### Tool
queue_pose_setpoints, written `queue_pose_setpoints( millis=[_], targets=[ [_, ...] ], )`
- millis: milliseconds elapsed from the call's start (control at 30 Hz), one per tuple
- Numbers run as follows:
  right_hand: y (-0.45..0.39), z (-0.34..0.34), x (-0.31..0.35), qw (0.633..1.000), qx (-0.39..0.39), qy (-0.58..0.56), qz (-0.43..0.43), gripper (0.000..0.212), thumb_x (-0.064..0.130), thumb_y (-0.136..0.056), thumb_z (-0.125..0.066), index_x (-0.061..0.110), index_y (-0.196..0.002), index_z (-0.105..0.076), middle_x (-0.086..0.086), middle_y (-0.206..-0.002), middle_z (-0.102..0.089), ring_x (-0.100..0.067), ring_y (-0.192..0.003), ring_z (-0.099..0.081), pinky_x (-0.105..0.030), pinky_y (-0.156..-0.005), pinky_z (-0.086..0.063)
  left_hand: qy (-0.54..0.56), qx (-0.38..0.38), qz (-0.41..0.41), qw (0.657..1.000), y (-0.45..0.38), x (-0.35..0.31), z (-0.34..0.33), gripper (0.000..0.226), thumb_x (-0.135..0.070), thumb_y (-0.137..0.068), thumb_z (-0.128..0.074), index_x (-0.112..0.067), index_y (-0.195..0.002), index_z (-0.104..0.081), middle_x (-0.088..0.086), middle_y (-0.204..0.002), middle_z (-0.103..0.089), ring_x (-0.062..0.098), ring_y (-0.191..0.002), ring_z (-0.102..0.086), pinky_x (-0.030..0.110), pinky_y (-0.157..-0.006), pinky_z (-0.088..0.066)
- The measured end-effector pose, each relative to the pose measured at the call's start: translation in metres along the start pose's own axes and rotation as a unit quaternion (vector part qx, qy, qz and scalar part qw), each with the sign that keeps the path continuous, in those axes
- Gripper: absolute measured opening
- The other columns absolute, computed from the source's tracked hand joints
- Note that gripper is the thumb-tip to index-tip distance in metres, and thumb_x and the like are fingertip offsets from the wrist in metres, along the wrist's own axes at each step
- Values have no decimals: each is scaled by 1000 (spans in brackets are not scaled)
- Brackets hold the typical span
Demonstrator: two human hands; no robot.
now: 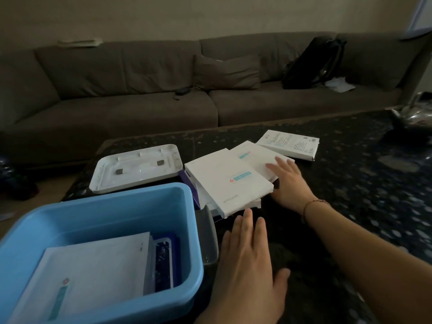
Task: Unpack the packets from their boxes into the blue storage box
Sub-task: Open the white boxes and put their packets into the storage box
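Right hand [288, 183] is flat, fingers spread on the white boxes [230, 183] at its 10 o'clock, left hand [249, 265] open, empty, blue storage box [149, 202] at its 9 o'clock.

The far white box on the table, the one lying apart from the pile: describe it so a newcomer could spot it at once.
Start at the blue storage box at the near left, then follow the dark table away towards the sofa, past the pile of white boxes that the right hand touches. The far white box lies beyond that pile. It alone shows a face covered in small print.
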State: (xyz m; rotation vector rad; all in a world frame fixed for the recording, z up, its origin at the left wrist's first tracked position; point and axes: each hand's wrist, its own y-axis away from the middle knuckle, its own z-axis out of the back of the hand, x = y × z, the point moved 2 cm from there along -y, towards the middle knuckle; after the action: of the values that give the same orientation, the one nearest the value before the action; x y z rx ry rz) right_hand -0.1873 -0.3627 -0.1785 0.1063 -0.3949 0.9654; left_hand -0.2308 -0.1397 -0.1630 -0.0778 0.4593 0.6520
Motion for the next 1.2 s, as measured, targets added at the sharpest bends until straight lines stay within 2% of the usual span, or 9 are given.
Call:
queue_pose_setpoints(
  millis=[267,567,667,733,900,967,1033,1100,1200],
  targets=[
    [27,18,-7,982,13,185,32,54,55,-98,-35,37,-149,-31,11,-158,-31,-15,-147,-26,-45,-120,-21,-21,64,-25,997,4,-5,-5,88,-51,-97,-51,-27,-156,10,-11,-161,25,11,-148,24,39,-121,11],
    [178,56,-29,963,54,264,18,58,66,-95,-30,40,-146,-32,15,-151,-40,-9,-136,-43,-38,-111,-35,-28,81,-58,995,21,-25,-13,73,-48,-101,-42,-29,-157,0,-11,-164,12,13,-149,23,44,-124,3],
    [237,52,-29,961,-11,270,64,50,59,-87,-39,31,-120,-66,5,-121,-69,-17,-98,-71,-42,-78,-58,-35,47,-65,996,26,-27,-20,64,-36,-105,-37,-28,-157,-1,-12,-165,7,12,-150,18,41,-124,2],
    [270,44,-30,960,-90,245,98,46,53,-75,-50,22,-94,-78,-3,-95,-76,-23,-71,-73,-39,-57,-58,-34,33,-70,996,30,-29,-24,59,-32,-106,-32,-27,-157,-2,-13,-165,4,11,-150,16,41,-125,1],
    [299,34,-31,940,-196,225,165,40,55,-81,-54,25,-82,-79,2,-87,-77,-20,-66,-71,-35,-56,-57,-55,54,-65,995,35,-31,-31,59,-48,-104,-27,-32,-156,-5,-15,-164,6,10,-150,16,47,-124,1],
    [300,56,-34,963,-217,118,104,39,61,-78,-54,30,-71,-75,11,-75,-73,-15,-64,-67,-25,-59,-53,-83,67,-63,992,37,-29,-34,64,-55,-102,-28,-33,-156,0,-16,-163,12,12,-150,19,49,-123,6],
    [294,83,-48,977,-195,52,-70,63,76,-77,-34,27,-51,-62,14,-51,-59,-8,-52,-57,-16,-50,-39,-96,69,-67,991,38,-28,-37,69,-57,-101,-28,-33,-155,5,-16,-162,16,13,-149,21,50,-123,7],
    [285,94,-66,968,-87,23,-236,92,87,-77,-9,17,-47,-60,5,-43,-58,-10,-48,-57,-24,-49,-43,-88,63,-74,991,39,-29,-39,69,-56,-101,-29,-31,-156,5,-15,-163,16,12,-150,20,49,-123,6],
    [276,77,-79,922,93,-169,-335,80,74,-85,-31,9,-59,-70,-2,-58,-72,-19,-63,-71,-25,-58,-49,-66,55,-82,993,40,-29,-42,70,-55,-101,-29,-29,-156,5,-14,-163,16,8,-150,18,45,-124,4]
  ],
)
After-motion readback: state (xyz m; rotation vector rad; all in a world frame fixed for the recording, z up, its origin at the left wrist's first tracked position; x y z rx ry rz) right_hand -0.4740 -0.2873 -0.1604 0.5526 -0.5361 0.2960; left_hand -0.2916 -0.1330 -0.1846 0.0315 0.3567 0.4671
